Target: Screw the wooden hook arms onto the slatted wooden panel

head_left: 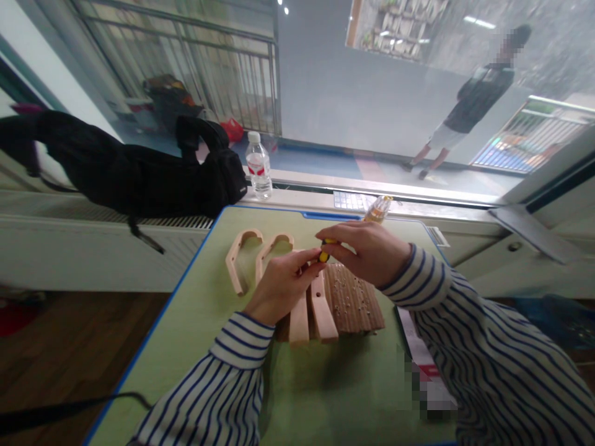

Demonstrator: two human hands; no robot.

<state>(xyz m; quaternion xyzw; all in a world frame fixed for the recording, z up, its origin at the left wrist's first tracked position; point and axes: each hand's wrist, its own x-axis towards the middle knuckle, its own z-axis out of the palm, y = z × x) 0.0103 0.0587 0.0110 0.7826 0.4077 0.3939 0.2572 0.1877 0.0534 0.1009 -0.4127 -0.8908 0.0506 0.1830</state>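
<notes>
The small yellow-and-black plastic-looking tool (324, 255) was near the frame's centre, pinched by fingers of the left hand (284, 282) and the right hand (367, 249); probably it was light, stiff, best held around its sides.

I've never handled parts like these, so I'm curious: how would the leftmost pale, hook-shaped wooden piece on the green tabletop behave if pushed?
The leftmost pale, hook-shaped wooden piece is probably stiff, as its wood looks solid. Lying on the smooth-looking green tabletop, it would likely slide or swivel. Its bent outline makes rolling unlikely.
</notes>
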